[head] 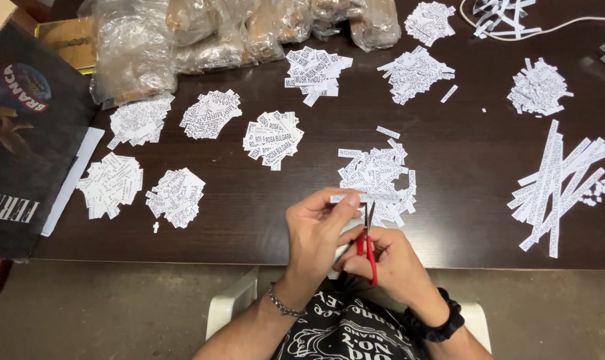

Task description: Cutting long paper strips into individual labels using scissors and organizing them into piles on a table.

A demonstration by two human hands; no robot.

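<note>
Left hand grip: the left hand [316, 230] pinches a narrow white paper strip [369, 198] between thumb and fingertips, closed on its left end; the strip runs level, out to the right, above the table edge
Right hand grip: the right hand [392, 263] is closed through the red loops of a small pair of scissors [368, 243]; the thin dark blades point up and meet the strip near its middle, and how far apart the blades stand cannot be told
Wrists: a metal chain bracelet [284, 305] on the left, a black band [442, 323] on the right
Nearest heap: a loose pile of cut labels [376, 170], small flat printed white rectangles, lies on the table just behind the strip
Uncut stock: long white strips [559, 183] lie fanned and crossing at the right, well apart from the hands
Other heaps: further piles of small slips [272, 138] are spread over the left and far side, each apart from the next
Table: dark brown wood-grain table [249, 220], smooth and matt
Bags: crinkled clear plastic bags [216, 33] holding brownish contents sit along the far edge; what is in them cannot be made out
Left edge: a flat black printed box [29, 133] overlaps the table's left end, with a white sheet beneath its edge
Far right: a white cable [549, 30] curves across the top corner
</note>
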